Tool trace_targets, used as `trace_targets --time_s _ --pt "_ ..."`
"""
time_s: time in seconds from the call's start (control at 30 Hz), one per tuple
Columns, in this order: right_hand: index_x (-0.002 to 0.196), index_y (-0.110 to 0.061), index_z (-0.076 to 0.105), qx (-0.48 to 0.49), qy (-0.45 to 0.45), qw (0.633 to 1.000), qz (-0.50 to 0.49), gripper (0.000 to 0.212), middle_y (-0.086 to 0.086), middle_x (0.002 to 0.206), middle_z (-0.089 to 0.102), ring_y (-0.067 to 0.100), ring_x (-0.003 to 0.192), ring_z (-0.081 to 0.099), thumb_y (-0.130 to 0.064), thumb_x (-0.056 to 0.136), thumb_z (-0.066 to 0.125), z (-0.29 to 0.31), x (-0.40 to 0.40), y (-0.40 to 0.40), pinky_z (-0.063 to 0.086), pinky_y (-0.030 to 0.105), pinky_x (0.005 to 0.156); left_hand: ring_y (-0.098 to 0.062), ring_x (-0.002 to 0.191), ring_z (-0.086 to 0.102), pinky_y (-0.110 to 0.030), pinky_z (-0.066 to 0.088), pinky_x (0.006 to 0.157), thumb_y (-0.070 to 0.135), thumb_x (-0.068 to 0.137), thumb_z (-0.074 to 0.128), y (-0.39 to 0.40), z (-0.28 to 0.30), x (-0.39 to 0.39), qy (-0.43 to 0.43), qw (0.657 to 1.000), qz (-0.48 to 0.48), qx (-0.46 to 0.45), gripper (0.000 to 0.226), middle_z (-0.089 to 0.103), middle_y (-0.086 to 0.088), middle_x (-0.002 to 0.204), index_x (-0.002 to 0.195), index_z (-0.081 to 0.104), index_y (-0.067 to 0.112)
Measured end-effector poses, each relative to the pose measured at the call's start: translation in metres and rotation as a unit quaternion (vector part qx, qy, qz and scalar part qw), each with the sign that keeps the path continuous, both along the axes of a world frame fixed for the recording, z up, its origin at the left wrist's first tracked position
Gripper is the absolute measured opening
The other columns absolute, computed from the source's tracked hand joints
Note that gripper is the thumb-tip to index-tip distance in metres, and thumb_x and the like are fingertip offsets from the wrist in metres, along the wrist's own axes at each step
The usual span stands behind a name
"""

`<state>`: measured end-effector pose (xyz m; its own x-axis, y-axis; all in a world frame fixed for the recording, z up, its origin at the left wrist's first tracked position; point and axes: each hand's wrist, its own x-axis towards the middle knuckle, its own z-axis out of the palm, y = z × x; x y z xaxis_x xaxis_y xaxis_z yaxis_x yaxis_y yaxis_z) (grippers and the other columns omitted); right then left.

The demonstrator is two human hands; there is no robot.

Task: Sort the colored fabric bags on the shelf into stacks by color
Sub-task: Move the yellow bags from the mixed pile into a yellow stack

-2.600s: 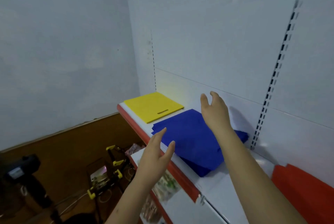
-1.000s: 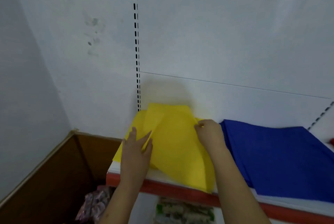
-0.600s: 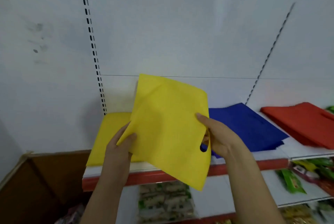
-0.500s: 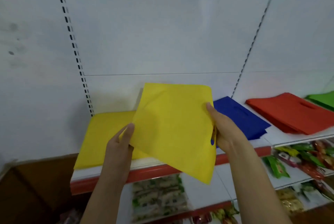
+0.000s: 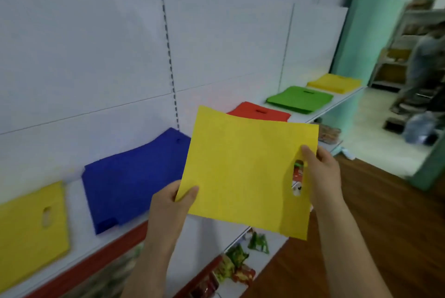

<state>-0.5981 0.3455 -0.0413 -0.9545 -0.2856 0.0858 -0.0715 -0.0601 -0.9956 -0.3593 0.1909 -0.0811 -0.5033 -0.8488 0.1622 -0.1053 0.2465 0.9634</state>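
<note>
I hold one yellow fabric bag (image 5: pixel 245 172) up in front of the shelf (image 5: pixel 79 256). My left hand (image 5: pixel 168 211) pinches its lower left corner. My right hand (image 5: pixel 322 175) grips its right edge beside the cut-out handle. On the shelf lie a yellow stack (image 5: pixel 31 232) at far left, then a blue stack (image 5: pixel 134 177), a red stack (image 5: pixel 260 112) partly hidden behind the held bag, a green stack (image 5: pixel 301 99) and another yellow stack (image 5: pixel 334 82) at the far right end.
A lower shelf (image 5: pixel 267 247) carries snack packets. Brown wooden floor (image 5: pixel 385 225) spreads to the right. A turquoise pillar (image 5: pixel 366 28) stands past the shelf's end. A person (image 5: pixel 423 76) and more shelving are blurred beyond it.
I lifted one yellow bag off the left yellow stack with both hands. My view has swung right, so the red, green and far yellow stacks now show.
</note>
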Motion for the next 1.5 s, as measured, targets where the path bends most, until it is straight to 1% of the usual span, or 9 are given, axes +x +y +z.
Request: trace_targets --time_s 0.1,0.27,0.4,0.53,0.77,0.97,1.1,1.27,1.5 --pt "0.086 -0.025 0.071 0.006 0.004 0.999 -0.044 0.023 -0.001 0.089 0.073 0.025 0.087 0.068 -0.032 0.1 0.054 -0.011 -0.077 0.056 0.054 0.043 0.077 -0.025 0.052 0.043 -0.033 0.032 0.051 0.028 0.093 0.067 0.027 -0.008 -0.093 -0.032 0.999 -0.021 -0.009 0.039 0.049 -0.009 0.056 0.067 0.055 0.003" --pt "0.084 -0.017 0.069 0.012 0.023 0.994 -0.106 0.021 0.006 0.08 0.067 0.021 0.074 0.059 -0.023 0.099 0.056 -0.015 -0.212 0.146 0.044 0.032 0.064 -0.038 0.08 0.065 -0.048 0.06 0.062 0.022 0.096 0.064 0.084 -0.023 -0.252 -0.056 0.995 -0.081 0.026 0.02 0.064 -0.026 0.085 0.081 0.065 0.008" --pt "0.091 -0.025 0.074 0.005 0.0 0.99 -0.139 0.016 0.012 0.087 0.074 0.032 0.076 0.066 -0.031 0.094 0.06 -0.021 -0.312 0.195 0.054 0.049 0.071 -0.029 0.083 0.067 -0.032 0.06 0.054 0.017 0.097 0.062 0.121 -0.03 -0.353 -0.042 0.992 -0.108 0.055 0.007 0.066 -0.011 0.09 0.092 0.065 0.013" --pt "0.092 -0.025 0.074 0.01 -0.004 0.991 -0.13 0.019 0.011 0.086 0.072 0.031 0.07 0.062 -0.035 0.094 0.058 -0.024 -0.398 0.221 0.051 0.05 0.068 -0.025 0.082 0.069 -0.026 0.058 0.054 0.016 0.098 0.059 0.143 -0.034 -0.436 -0.019 0.987 -0.139 0.076 0.007 0.069 0.001 0.093 0.097 0.067 0.017" --pt "0.072 -0.015 0.053 0.004 -0.022 0.991 -0.128 0.031 0.013 0.066 0.057 0.028 0.058 0.055 -0.037 0.093 0.05 -0.037 -0.544 0.216 0.044 0.048 0.062 -0.033 0.085 0.069 -0.022 0.055 0.05 0.02 0.099 0.056 0.126 -0.047 -0.591 -0.031 0.984 -0.162 0.061 0.019 0.067 -0.009 0.106 0.116 0.062 0.012" --pt "0.081 -0.013 0.065 0.042 0.015 0.987 -0.154 0.027 -0.003 0.069 0.062 0.011 0.07 0.064 -0.028 0.1 0.052 -0.023 -0.689 0.177 0.055 0.037 0.075 -0.028 0.09 0.07 -0.028 0.06 0.06 0.027 0.101 0.054 0.089 -0.055 -0.743 -0.024 0.981 -0.171 0.088 0.022 0.064 -0.003 0.114 0.12 0.06 0.018" --pt "0.092 -0.017 0.071 0.039 0.014 0.986 -0.158 0.016 0.002 0.088 0.069 0.018 0.082 0.069 -0.023 0.099 0.057 0.002 -0.785 0.152 0.057 0.034 0.078 -0.019 0.081 0.072 -0.039 0.062 0.064 0.027 0.101 0.054 0.066 -0.035 -0.836 -0.011 0.981 -0.179 0.069 0.018 0.065 0.004 0.112 0.118 0.059 0.027" --pt "0.084 -0.01 0.068 0.027 0.029 0.988 -0.151 0.017 0.007 0.082 0.065 0.02 0.076 0.064 -0.011 0.098 0.057 0.011 -0.899 0.141 0.059 0.03 0.074 -0.022 0.089 0.069 -0.023 0.058 0.057 0.024 0.101 0.054 0.053 -0.019 -0.939 -0.002 0.979 -0.193 0.062 0.01 0.065 -0.001 0.108 0.109 0.061 0.024" --pt "0.093 -0.007 0.069 0.027 0.028 0.994 -0.103 0.014 0.01 0.087 0.07 0.02 0.078 0.067 -0.006 0.093 0.054 -0.005 -1.067 0.126 0.059 0.031 0.07 -0.027 0.086 0.066 -0.025 0.058 0.056 0.018 0.101 0.053 0.051 -0.023 -1.076 -0.023 0.988 -0.149 0.034 0.011 0.065 -0.009 0.1 0.099 0.064 0.018"
